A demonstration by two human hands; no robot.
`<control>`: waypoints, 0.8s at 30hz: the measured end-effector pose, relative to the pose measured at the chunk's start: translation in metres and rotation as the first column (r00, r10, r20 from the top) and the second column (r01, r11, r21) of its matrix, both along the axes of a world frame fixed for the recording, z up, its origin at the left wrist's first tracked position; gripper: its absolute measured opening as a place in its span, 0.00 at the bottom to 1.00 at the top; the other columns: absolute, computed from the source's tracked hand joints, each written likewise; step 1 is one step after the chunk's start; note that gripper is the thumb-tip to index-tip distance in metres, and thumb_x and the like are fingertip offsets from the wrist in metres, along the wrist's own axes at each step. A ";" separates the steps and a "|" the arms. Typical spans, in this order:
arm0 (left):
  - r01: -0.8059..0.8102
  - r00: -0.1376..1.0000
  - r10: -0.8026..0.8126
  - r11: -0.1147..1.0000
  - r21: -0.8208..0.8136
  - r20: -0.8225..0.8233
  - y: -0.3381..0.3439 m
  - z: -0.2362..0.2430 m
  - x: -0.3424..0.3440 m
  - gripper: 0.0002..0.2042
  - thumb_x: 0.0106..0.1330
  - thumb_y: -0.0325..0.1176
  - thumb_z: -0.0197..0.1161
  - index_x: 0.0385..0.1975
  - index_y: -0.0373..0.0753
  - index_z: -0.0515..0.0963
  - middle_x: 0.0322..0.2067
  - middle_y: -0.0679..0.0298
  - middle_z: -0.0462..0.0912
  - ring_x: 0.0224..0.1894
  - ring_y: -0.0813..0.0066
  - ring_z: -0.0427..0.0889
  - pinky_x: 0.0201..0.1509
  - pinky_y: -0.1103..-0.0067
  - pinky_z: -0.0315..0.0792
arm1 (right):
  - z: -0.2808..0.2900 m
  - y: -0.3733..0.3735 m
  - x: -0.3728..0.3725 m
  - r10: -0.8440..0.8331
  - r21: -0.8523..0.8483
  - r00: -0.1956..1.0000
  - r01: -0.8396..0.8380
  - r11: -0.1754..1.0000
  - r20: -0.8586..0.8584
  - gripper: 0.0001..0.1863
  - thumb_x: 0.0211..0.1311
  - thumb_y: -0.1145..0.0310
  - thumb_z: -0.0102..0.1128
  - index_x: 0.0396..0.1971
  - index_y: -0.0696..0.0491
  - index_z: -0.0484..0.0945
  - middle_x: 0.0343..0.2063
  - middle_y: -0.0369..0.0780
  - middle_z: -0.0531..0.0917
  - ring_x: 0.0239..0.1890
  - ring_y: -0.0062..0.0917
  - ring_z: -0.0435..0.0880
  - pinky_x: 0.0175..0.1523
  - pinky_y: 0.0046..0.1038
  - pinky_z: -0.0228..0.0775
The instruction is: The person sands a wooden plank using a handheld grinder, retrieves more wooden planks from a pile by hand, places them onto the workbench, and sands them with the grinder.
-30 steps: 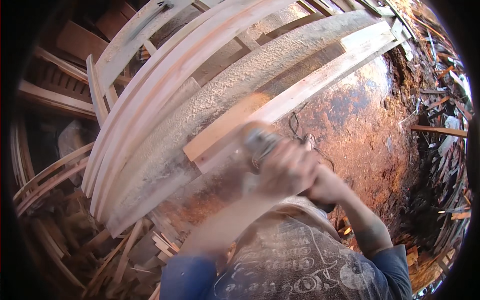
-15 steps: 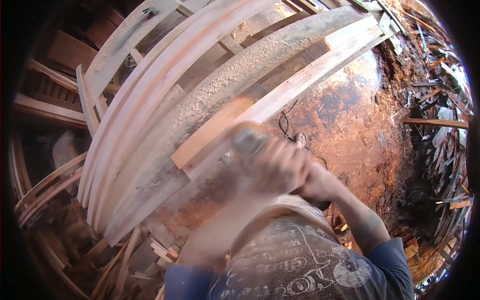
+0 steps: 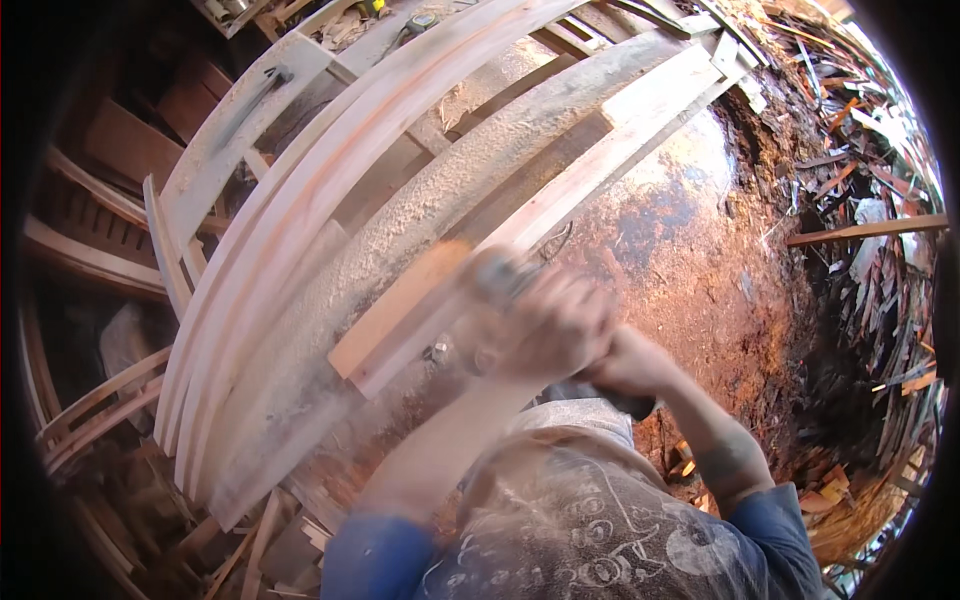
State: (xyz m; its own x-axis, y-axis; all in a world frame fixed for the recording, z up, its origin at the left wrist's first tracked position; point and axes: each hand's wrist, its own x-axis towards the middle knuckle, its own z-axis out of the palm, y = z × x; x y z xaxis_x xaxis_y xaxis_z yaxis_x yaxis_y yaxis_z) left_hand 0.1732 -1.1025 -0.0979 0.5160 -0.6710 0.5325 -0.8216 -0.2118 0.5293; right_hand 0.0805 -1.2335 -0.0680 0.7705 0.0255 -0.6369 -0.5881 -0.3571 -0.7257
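Note:
Both of my hands grip an angle grinder, its head blurred by motion. My left hand is closed around its front part, just behind the head. Farther back, my right hand is wrapped round the dark rear body. The grinder's head is at the edge of a long pale plank, beside an orange-brown wood strip. The disc is smeared, and whether it touches the wood I cannot tell. Dust blurs the area under my left forearm.
Curved pale boards lie side by side to the left, with sawdust heaped along them. A clamp-like tool rests on the far-left board. Rusty brown ground spreads at right, bordered by wood scraps. A dark cord lies beyond my hands.
The planks sit lower and farther left in the picture as the view has shifted. Both hands keep hold of the angle grinder, whose head is now nearer the orange-brown strip's far end.

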 end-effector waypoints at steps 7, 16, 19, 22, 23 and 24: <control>-0.425 0.905 0.415 0.894 0.141 0.096 0.082 0.015 -0.019 0.12 0.63 0.31 0.64 0.17 0.41 0.74 0.19 0.61 0.78 0.23 0.61 0.78 0.36 0.68 0.74 | 0.006 0.050 0.028 0.387 -0.039 0.913 -0.386 0.922 0.131 0.29 0.56 0.52 0.72 0.50 0.58 0.78 0.37 0.54 0.88 0.44 0.51 0.87 0.49 0.45 0.78; -0.278 0.960 0.277 0.960 0.011 0.048 -0.048 0.016 0.018 0.10 0.57 0.28 0.67 0.17 0.40 0.73 0.19 0.61 0.76 0.25 0.60 0.78 0.36 0.68 0.74 | 0.030 -0.069 0.052 0.339 -0.096 0.941 -0.336 0.937 0.008 0.32 0.58 0.52 0.67 0.56 0.59 0.74 0.44 0.57 0.86 0.50 0.54 0.85 0.54 0.47 0.76; -0.237 0.971 0.237 0.971 0.006 0.019 -0.108 0.014 0.030 0.10 0.57 0.28 0.68 0.17 0.41 0.73 0.20 0.61 0.76 0.27 0.60 0.78 0.37 0.68 0.74 | 0.026 -0.124 0.059 0.293 -0.133 0.956 -0.293 0.947 -0.025 0.34 0.58 0.52 0.68 0.56 0.62 0.73 0.46 0.57 0.86 0.51 0.54 0.84 0.54 0.46 0.76; -0.219 0.975 0.221 0.974 -0.059 0.016 -0.181 0.012 0.051 0.08 0.56 0.31 0.69 0.19 0.40 0.76 0.20 0.61 0.77 0.28 0.61 0.80 0.41 0.70 0.77 | 0.010 -0.194 0.065 0.265 -0.139 0.964 -0.259 0.956 0.024 0.34 0.59 0.51 0.68 0.54 0.65 0.74 0.42 0.57 0.86 0.49 0.56 0.85 0.52 0.46 0.77; -0.230 0.973 0.231 0.972 -0.054 0.014 -0.205 0.013 0.055 0.08 0.56 0.31 0.69 0.19 0.40 0.76 0.20 0.61 0.77 0.28 0.61 0.80 0.41 0.70 0.77 | 0.009 -0.216 0.067 0.233 -0.122 0.971 -0.225 0.967 0.057 0.33 0.59 0.51 0.68 0.52 0.65 0.76 0.40 0.57 0.87 0.48 0.56 0.85 0.52 0.46 0.77; -0.197 0.980 0.198 0.978 -0.064 0.005 -0.231 0.013 0.063 0.08 0.56 0.31 0.68 0.19 0.39 0.76 0.20 0.60 0.77 0.28 0.61 0.80 0.41 0.69 0.77 | 0.007 -0.239 0.070 0.160 -0.120 0.973 -0.141 0.983 0.168 0.30 0.58 0.51 0.69 0.48 0.64 0.80 0.37 0.57 0.87 0.45 0.54 0.86 0.50 0.45 0.78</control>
